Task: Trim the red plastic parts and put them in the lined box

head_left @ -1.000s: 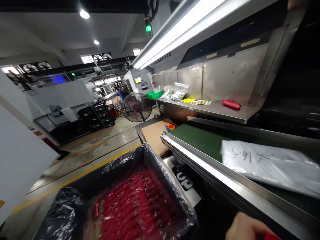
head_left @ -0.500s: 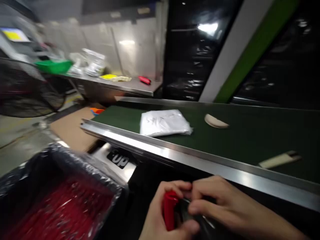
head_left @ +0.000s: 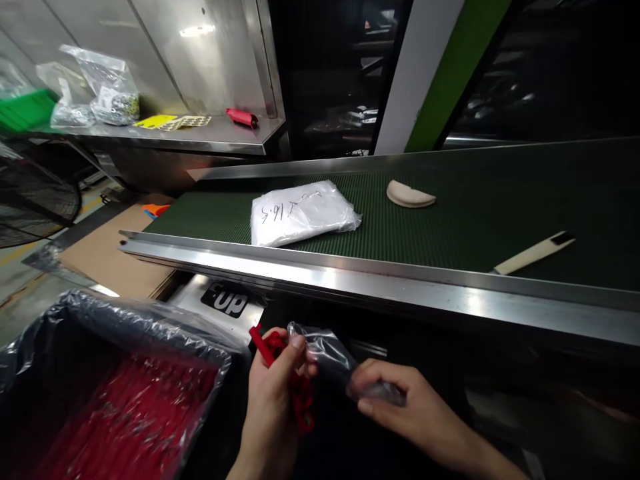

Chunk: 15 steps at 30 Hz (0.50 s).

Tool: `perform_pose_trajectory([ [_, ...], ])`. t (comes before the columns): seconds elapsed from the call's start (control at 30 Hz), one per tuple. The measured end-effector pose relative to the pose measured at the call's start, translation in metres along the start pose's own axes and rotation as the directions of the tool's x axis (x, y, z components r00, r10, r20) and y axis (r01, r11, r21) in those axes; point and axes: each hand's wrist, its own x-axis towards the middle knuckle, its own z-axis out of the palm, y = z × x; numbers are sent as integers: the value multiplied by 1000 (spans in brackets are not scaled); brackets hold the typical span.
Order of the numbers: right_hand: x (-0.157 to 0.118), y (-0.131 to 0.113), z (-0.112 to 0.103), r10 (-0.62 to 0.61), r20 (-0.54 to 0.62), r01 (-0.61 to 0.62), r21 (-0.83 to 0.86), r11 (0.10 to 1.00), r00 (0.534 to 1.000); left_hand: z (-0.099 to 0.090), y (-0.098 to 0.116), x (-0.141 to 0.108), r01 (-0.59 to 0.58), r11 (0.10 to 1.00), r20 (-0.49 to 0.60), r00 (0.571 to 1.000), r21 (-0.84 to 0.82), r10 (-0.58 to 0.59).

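Observation:
Red plastic parts point(head_left: 262, 345) are gripped in my left hand point(head_left: 274, 387), sticking out above and below its curled fingers. Between thumb and fingertips the same hand also pinches one end of a clear plastic bag point(head_left: 327, 350). My right hand point(head_left: 395, 397) is closed on the bag's other end, so the bag stretches between both hands in front of the conveyor's metal edge. Whether anything is inside the bag cannot be made out.
A green conveyor belt point(head_left: 380, 243) carries a white marked package point(head_left: 300, 212), a beige half-round piece point(head_left: 410, 195) and a pale-handled tool point(head_left: 533, 255). At lower left stands a lined bin point(head_left: 215, 400) of red parts. Behind is a metal shelf point(head_left: 210, 137) with clear bags point(head_left: 115, 100).
My hands have moved apart, and the clear bag is now stretched between them. The red parts have tilted in my left hand. The view has shifted right and down.

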Motion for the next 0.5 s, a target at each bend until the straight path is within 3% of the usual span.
perform_pose_trajectory([
  [0.17, -1, 13, 8, -79, -180, 86, 31, 996, 981, -6, 0, 11, 28, 995, -153, 987, -91, -42],
  [0.33, 2, 13, 8, -135, -277, 135, -19, 991, 951, -9, -7, 20, 37, 998, -210, 977, -44, -45],
  [0.43, 2, 15, 11, -115, -334, 117, -16, 993, 935, -14, -14, 21, -12, 996, -222, 974, 87, 31],
  [0.5, 3, 14, 13, -105, -365, 106, -19, 994, 925, -17, -20, 18, -96, 971, -226, 963, 217, 146],
])
